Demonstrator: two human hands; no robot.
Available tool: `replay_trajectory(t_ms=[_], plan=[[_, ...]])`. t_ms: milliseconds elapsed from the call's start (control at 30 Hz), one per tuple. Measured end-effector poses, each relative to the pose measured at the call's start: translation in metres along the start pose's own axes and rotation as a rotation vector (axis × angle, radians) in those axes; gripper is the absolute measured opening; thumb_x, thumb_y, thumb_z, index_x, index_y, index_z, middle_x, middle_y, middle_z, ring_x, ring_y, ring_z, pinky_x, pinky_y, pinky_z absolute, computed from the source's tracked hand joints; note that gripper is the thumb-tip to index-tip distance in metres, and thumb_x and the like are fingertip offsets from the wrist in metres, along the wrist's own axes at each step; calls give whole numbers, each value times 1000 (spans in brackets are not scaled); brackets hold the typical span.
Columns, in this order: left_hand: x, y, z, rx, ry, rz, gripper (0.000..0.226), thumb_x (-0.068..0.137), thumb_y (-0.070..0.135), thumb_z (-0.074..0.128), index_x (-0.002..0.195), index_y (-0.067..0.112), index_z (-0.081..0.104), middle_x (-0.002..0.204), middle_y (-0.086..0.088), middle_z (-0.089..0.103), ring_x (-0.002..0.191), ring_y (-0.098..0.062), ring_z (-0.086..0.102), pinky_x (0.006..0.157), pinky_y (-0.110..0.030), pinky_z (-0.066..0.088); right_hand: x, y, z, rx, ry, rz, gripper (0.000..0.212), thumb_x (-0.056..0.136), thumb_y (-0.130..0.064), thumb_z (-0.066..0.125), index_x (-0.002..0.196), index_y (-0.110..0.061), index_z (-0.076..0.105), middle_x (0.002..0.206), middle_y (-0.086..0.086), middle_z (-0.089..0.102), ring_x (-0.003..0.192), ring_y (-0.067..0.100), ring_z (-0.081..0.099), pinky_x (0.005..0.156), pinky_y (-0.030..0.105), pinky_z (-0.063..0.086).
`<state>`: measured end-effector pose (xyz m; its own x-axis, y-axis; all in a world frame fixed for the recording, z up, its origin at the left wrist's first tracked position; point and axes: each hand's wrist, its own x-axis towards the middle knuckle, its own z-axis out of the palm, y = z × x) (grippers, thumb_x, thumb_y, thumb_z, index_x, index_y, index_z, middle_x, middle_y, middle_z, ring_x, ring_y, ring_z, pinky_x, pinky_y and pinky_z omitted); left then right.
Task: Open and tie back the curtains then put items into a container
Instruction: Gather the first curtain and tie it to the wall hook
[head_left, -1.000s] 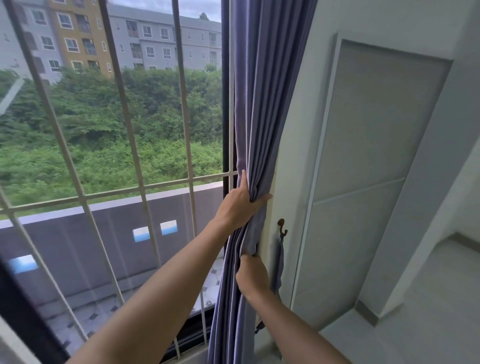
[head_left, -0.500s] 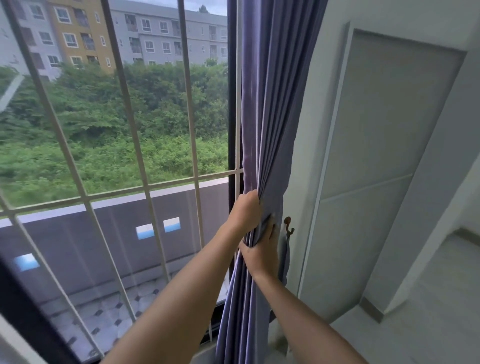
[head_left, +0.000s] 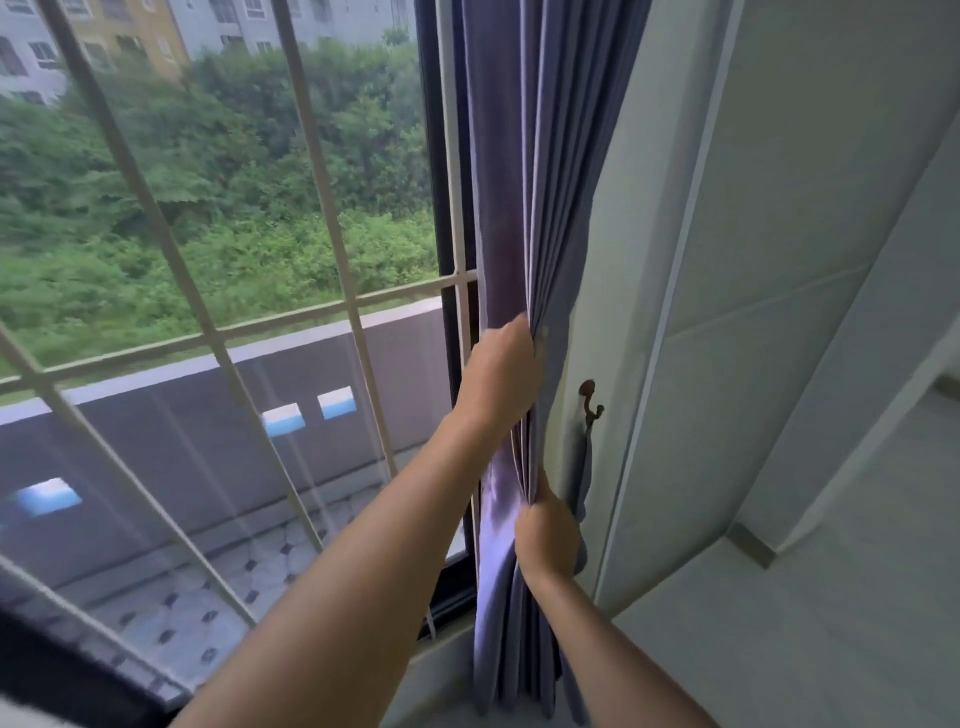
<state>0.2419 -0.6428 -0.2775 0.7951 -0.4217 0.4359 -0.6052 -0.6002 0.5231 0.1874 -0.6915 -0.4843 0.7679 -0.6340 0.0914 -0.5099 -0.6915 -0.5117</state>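
Observation:
A purple curtain (head_left: 540, 156) hangs gathered in folds at the right edge of the window. My left hand (head_left: 501, 374) grips the bunched folds at mid height. Lower down, my right hand (head_left: 548, 535) grips the same bundle from the wall side. A small brown hook (head_left: 589, 400) is fixed on the white wall just right of the curtain. A strip of purple tie-back cloth (head_left: 582, 467) hangs down from the hook, partly behind my right hand.
The window (head_left: 234, 260) has white slanted bars and a dark frame, with a balcony wall and greenery outside. A white panelled door (head_left: 779, 260) stands right of the hook. Pale floor (head_left: 831, 623) spreads at the lower right.
My right hand has dropped from just under my left hand to a lower spot on the curtain. My left hand keeps its grip on the folds, and the view has moved closer.

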Motion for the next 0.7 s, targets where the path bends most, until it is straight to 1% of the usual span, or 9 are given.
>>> replay_trajectory(t_ms=[67, 100, 233, 333, 400, 500, 533, 600, 700], plan=[[1, -5, 3, 14, 17, 64, 22, 101, 23, 38, 85, 11, 48, 55, 9, 38, 46, -6, 35, 43, -21, 21, 2, 9, 10, 13, 87, -65, 32, 96, -18, 48, 124, -21, 63, 79, 3, 73, 69, 21, 69, 58, 26, 47], [1, -8, 4, 20, 27, 86, 20, 100, 24, 40, 84, 13, 46, 54, 10, 37, 45, -6, 35, 42, -20, 22, 4, 12, 12, 53, 74, -82, 37, 95, -15, 49, 130, -24, 58, 78, 4, 72, 68, 22, 68, 58, 28, 51], [-1, -19, 2, -18, 36, 112, 27, 98, 31, 46, 93, 6, 55, 56, 5, 43, 50, -22, 44, 50, -28, 35, 0, 13, 6, 68, 25, -102, 54, 95, -9, 42, 143, -32, 41, 92, 7, 71, 81, 26, 67, 69, 32, 53], [-10, -16, 4, -34, -49, 118, 29, 96, 31, 50, 114, 9, 56, 77, -1, 60, 66, -24, 56, 61, -30, 47, -13, 10, -5, 234, -52, -14, 44, 98, -13, 40, 139, -27, 44, 105, 8, 68, 92, 27, 65, 71, 26, 44], [-17, -14, 9, -62, -142, 83, 23, 93, 31, 52, 108, 14, 58, 85, -5, 63, 73, -27, 60, 65, -34, 52, -27, 9, -16, 372, -81, 39, 35, 98, -16, 41, 132, -23, 49, 109, 9, 66, 97, 28, 63, 73, 24, 39], [-25, -13, 16, -111, -250, 37, 17, 89, 32, 54, 85, 16, 56, 82, -3, 58, 76, -29, 59, 67, -35, 52, -41, 17, -28, 354, -83, 52, 35, 97, -15, 42, 130, -23, 51, 107, 9, 67, 97, 29, 63, 75, 28, 46], [-28, -12, 18, -124, -279, 46, 18, 88, 32, 54, 87, 14, 59, 84, -3, 58, 80, -29, 58, 71, -36, 52, -43, 21, -31, 317, -72, 60, 39, 96, -13, 43, 132, -25, 50, 106, 9, 68, 96, 29, 64, 75, 29, 47], [-36, -9, 26, -135, -333, 95, 26, 90, 31, 53, 104, 12, 65, 98, -9, 62, 95, -31, 57, 88, -39, 49, -47, 30, -36, 239, -47, 71, 50, 93, -9, 43, 140, -27, 47, 104, 11, 70, 91, 30, 66, 73, 31, 50], [-47, 0, 37, -86, -385, 139, 34, 96, 26, 45, 119, 5, 60, 113, -20, 61, 110, -34, 49, 100, -42, 39, -52, 41, -49, 193, -68, 77, 51, 96, -11, 41, 143, -29, 43, 107, 11, 70, 92, 29, 66, 69, 28, 46]])
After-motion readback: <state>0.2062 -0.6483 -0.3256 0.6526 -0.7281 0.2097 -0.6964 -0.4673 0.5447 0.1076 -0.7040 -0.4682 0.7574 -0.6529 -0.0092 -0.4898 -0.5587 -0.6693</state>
